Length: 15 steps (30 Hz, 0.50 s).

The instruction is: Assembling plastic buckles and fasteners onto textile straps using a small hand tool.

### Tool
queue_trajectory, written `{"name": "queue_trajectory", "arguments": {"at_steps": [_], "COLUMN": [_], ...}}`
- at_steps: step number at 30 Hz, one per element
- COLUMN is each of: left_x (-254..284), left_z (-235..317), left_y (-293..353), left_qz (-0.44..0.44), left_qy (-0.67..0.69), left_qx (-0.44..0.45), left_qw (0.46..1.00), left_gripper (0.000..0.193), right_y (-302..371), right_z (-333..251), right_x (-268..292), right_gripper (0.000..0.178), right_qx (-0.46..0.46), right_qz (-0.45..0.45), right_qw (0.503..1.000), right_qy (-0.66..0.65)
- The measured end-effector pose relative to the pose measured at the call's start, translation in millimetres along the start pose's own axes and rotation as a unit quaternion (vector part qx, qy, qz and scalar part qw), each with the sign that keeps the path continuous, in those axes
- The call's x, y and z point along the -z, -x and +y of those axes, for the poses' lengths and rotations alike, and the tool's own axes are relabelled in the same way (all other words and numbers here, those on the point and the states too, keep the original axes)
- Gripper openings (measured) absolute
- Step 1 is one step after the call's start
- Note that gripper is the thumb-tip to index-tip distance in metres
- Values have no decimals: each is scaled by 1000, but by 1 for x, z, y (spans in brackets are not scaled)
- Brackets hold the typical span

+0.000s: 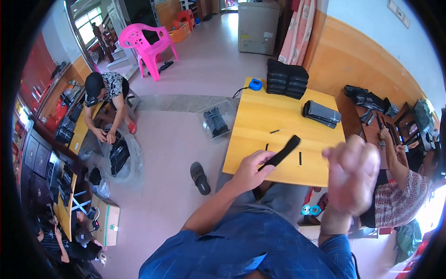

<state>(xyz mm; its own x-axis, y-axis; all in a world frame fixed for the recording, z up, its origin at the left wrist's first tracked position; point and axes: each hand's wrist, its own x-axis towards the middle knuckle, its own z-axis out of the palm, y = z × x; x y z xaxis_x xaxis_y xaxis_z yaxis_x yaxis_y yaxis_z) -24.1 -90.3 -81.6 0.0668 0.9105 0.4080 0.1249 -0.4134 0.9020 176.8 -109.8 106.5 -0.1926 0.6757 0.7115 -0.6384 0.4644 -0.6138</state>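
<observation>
My left hand (pixel 251 174) is closed around one end of a black fabric strap (pixel 287 149), whose free end points away over the yellow wooden table (pixel 251 116). My right hand (pixel 353 176) is raised off the table's right front corner, blurred, with its fingers curled in. Whatever it may hold is hidden. Two short black strips lie near the strap, one of them a narrow strip (pixel 300 158) to its right. A thin dark tool (pixel 278 130) rests farther back.
Toward the back are a blue tape measure (pixel 255 84), stacked black bundles (pixel 286 80) and a folded dark bundle (pixel 321 114). A clear plastic container (pixel 227 111) with dark strips stands on the floor left of the table, near a slipper (pixel 200 178). Other people work at both sides.
</observation>
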Motion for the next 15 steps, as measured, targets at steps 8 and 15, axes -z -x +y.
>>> {"name": "queue_trajectory", "arguments": {"at_steps": [8, 15], "left_x": [1, -31], "left_z": [-7, -3], "left_y": [21, 36], "left_qz": [-126, -204], "left_qy": [205, 340], "left_qx": [145, 196], "left_qw": [960, 897], "left_gripper": [33, 34], "right_y": [83, 113], "right_z": [115, 113], "right_x": [86, 113], "right_gripper": [46, 63], "right_qx": [-218, -393], "right_qz": [40, -30], "right_qw": [928, 919], "right_qy": [300, -11]}}
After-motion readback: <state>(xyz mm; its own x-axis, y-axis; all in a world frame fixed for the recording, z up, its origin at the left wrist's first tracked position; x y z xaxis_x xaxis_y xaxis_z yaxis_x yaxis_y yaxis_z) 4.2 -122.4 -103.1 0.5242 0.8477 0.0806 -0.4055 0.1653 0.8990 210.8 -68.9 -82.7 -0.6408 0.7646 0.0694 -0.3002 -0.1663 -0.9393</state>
